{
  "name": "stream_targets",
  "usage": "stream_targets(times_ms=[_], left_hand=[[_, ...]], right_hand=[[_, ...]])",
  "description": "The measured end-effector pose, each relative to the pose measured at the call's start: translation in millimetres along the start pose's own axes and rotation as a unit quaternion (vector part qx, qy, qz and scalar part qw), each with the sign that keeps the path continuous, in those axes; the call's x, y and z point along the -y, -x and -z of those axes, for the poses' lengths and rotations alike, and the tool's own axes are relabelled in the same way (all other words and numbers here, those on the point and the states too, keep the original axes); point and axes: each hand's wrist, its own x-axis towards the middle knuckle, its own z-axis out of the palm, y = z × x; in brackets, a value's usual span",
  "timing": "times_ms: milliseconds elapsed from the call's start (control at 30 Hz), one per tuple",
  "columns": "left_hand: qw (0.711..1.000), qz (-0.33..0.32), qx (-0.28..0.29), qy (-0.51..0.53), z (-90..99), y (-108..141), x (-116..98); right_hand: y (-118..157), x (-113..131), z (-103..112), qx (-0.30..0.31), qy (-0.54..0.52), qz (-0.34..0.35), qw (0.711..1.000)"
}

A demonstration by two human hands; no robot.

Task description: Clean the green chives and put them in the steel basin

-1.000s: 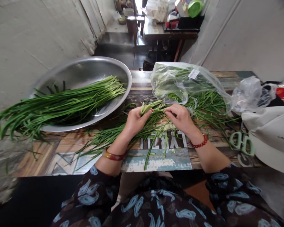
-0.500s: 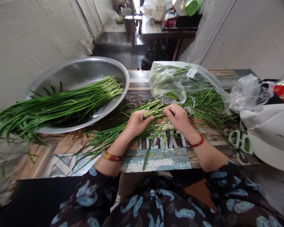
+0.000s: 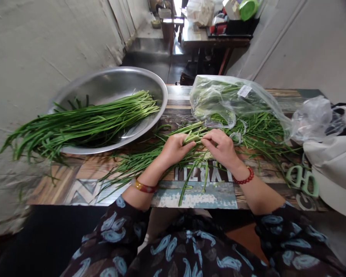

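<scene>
My left hand (image 3: 177,149) is closed around a small bunch of garlic chives (image 3: 193,135), whose pale stem ends poke out past the thumb. Right at those ends, my right hand (image 3: 220,146) pinches with thumb and fingertips against a stem; the exact tip is hidden by the fingers. The long green leaves (image 3: 138,163) trail to the left under my left forearm. Loose scraps of leaf (image 3: 187,181) lie on the wooden table (image 3: 60,184) below my hands. More chives (image 3: 262,125) lie to the right, partly inside a clear plastic bag (image 3: 239,94).
A large steel basin (image 3: 109,75) at the left holds a thick pile of chives (image 3: 109,115), leaves hanging over its rim. Green-handled scissors (image 3: 302,181), a light cap (image 3: 334,169) and a crumpled plastic bag (image 3: 313,117) are at the right. Another table (image 3: 196,36) stands behind.
My right fingertips have come closer to the stem ends and now meet them. The left hand keeps its grip on the bunch. The whole view has shifted slightly.
</scene>
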Motion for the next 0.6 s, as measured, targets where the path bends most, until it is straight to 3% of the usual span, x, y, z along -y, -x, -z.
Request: stream_targets(times_ms=[167,267,367,600], left_hand=[[0.999,-0.016,0.010,-0.030,-0.4,0.8,-1.7],[0.999,-0.004,-0.029,-0.025,4.0,-0.2,-1.6],[0.997,0.017,-0.082,0.000,8.6,-1.3,-0.3],[0.990,-0.021,-0.142,-0.004,12.0,-2.7,2.4]], right_hand=[[0.0,-4.2,3.2,-0.044,-0.018,-0.080,0.996],[-0.8,-16.0,11.2,-0.088,-0.018,-0.151,0.984],[-0.8,-29.5,16.8,-0.101,0.013,-0.171,0.980],[2.7,-41.4,8.4,0.009,0.123,-0.107,0.987]])
